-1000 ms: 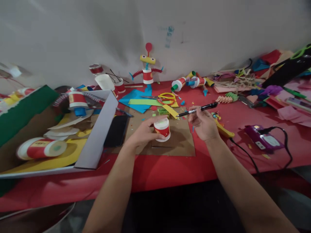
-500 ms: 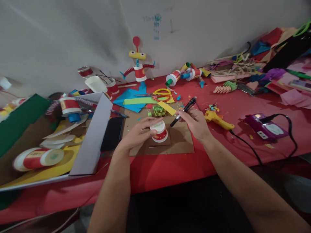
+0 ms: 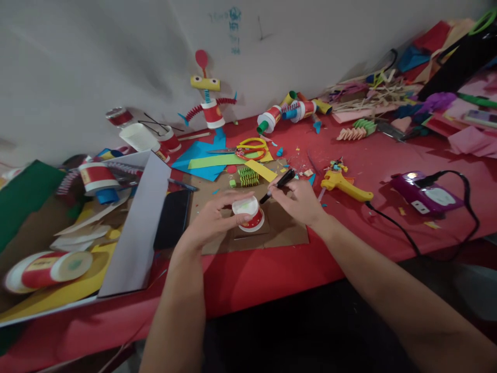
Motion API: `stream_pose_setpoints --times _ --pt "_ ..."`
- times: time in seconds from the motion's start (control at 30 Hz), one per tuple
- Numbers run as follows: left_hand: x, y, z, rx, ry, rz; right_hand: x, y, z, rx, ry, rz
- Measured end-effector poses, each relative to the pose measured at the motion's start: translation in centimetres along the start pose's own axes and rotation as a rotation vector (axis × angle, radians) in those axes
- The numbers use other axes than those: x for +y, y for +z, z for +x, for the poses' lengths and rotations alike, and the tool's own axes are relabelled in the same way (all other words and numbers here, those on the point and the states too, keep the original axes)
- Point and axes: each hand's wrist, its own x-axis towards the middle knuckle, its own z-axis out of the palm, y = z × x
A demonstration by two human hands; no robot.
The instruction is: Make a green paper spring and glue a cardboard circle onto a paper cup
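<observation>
My left hand (image 3: pixel 217 217) is closed around the side of a red and white paper cup (image 3: pixel 254 221), which stands on the brown cardboard (image 3: pixel 289 228) with its white end up. A faint green mark shows on that white end. In my right hand (image 3: pixel 298 201) is a black pen (image 3: pixel 284 179), its tip pointing down and left, close to the cup's right side. Whether the tip touches the cup I cannot tell. Just behind the cup lie a green folded paper spring (image 3: pixel 248 176) and a yellow paper strip (image 3: pixel 262 170).
Scissors (image 3: pixel 252 149) lie on blue and green paper. At right are a yellow glue gun (image 3: pixel 345 186) and a purple power socket (image 3: pixel 427 192), joined by cables. A phone (image 3: pixel 171 219) and an open box (image 3: pixel 134 228) stand left. A paper-cup robot figure (image 3: pixel 213 113) stands behind.
My right hand has brought the pen down and left, nearer to the cup. The left hand still holds the cup. The whole view has shifted slightly.
</observation>
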Motion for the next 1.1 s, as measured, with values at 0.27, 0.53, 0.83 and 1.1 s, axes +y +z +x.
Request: stream_pose_setpoints --times 0.27,0.53,0.83,1.1 --pt "0.2 0.5 0.2 0.044 -0.047 -0.026 0.0 0.1 0.1 -0.046 -0.047 -0.051" --pt "0.0 0.7 0.2 0.090 -0.108 -0.097 -0.1 -0.1 -0.1 -0.058 -0.110 -0.078" --pt "0.2 0.7 0.2 0.077 -0.079 -0.088 -0.3 -0.7 -1.5 -0.102 -0.184 -0.145" --pt "0.2 0.6 0.1 0.042 -0.022 -0.025 -1.7 -0.3 -5.7 -0.017 -0.304 -0.230"
